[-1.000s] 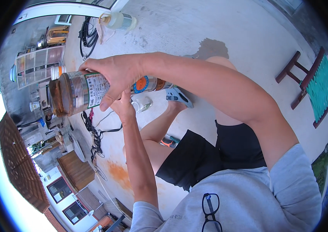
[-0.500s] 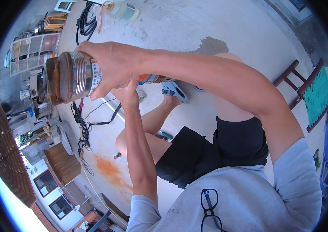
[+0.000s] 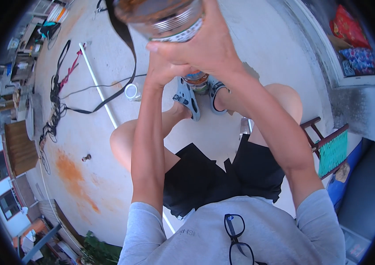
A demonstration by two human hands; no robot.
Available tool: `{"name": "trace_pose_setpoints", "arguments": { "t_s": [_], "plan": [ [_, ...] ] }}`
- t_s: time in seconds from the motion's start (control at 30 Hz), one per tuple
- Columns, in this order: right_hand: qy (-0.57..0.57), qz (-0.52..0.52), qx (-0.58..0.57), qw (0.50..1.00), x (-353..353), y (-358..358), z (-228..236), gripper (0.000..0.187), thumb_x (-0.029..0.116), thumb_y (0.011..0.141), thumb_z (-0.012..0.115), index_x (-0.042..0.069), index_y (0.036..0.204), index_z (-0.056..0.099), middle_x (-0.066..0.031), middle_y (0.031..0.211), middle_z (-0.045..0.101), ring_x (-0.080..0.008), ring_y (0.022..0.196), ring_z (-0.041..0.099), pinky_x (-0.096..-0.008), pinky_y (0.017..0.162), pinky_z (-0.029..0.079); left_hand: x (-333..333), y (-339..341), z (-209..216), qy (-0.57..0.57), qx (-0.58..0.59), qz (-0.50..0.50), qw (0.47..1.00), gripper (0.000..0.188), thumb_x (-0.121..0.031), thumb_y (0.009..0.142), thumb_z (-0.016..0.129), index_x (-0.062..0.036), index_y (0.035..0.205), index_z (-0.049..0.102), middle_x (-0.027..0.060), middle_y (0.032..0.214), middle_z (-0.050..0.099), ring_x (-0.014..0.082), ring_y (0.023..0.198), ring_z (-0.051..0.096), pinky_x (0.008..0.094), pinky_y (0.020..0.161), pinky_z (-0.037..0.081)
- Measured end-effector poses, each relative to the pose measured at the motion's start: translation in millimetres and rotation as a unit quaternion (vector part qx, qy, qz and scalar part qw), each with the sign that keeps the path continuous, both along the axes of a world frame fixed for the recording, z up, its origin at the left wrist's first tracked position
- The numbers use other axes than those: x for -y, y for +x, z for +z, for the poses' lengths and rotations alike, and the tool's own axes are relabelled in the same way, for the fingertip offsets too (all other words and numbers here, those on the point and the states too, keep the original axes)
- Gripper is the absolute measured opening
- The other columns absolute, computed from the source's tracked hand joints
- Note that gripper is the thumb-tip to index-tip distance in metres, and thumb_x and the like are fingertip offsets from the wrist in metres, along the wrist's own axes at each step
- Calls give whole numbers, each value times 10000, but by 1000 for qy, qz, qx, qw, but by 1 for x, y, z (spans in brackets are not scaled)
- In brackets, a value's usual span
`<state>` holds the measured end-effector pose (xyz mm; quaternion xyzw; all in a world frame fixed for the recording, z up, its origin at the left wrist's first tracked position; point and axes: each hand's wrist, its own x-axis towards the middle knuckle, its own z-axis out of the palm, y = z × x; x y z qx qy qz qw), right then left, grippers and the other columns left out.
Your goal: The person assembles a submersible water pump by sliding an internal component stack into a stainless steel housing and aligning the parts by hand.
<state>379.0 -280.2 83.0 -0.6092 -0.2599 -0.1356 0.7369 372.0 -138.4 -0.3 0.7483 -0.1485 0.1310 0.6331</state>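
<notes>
A long, thick metal cylinder rises toward me, its near end rusty brown above a ribbed silver band and a white-and-green label. The top of this end runs out of the picture. My right hand wraps round it just below the label. Lower down, my left hand grips the same cylinder, its fingers partly hidden. Below both hands, an orange-and-blue banded part shows between my two grey-blue clogs; its contact with the floor is unclear.
A clear cup, a white pipe and black straps lie to the left. A small metal fitting sits near an orange-brown stain. At the right stands a stool with a green woven seat; a doorway holds bags.
The cylinder's rusty end has swung from the left to the upper middle, and both hands have gone with it, still gripping. My view has turned too, bringing both clogs and the right doorway into sight.
</notes>
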Motion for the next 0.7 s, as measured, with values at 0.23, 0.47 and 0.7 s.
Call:
{"name": "trace_pose_setpoints", "arguments": {
  "t_s": [0.23,0.47,0.7],
  "plan": [
    [-101,-36,-33,994,-2,2,-16,858,250,623,913,10,1297,439,-130,1176,626,-230,1068,640,-344,890,538,-12,-1,-3,-60,-85,-95,990,730,-242,530,895,1,1159,615,99,1080,676,178,985,636,307,880,506],
    [-147,183,-11,972,31,34,-2,795,220,670,913,31,1307,477,-95,1155,650,-183,1049,642,-330,889,541,-21,-32,-66,-63,-86,54,993,1378,-472,472,959,-56,1567,233,213,1494,442,321,1428,376,431,1198,251],
    [-80,135,0,988,13,23,-16,674,229,665,894,2,1212,573,-76,1095,669,-157,974,636,-309,859,518,8,-48,-118,-19,-142,86,986,1026,-101,569,941,-27,1444,412,155,1318,616,247,1204,588,347,1035,448]
  ]
}}
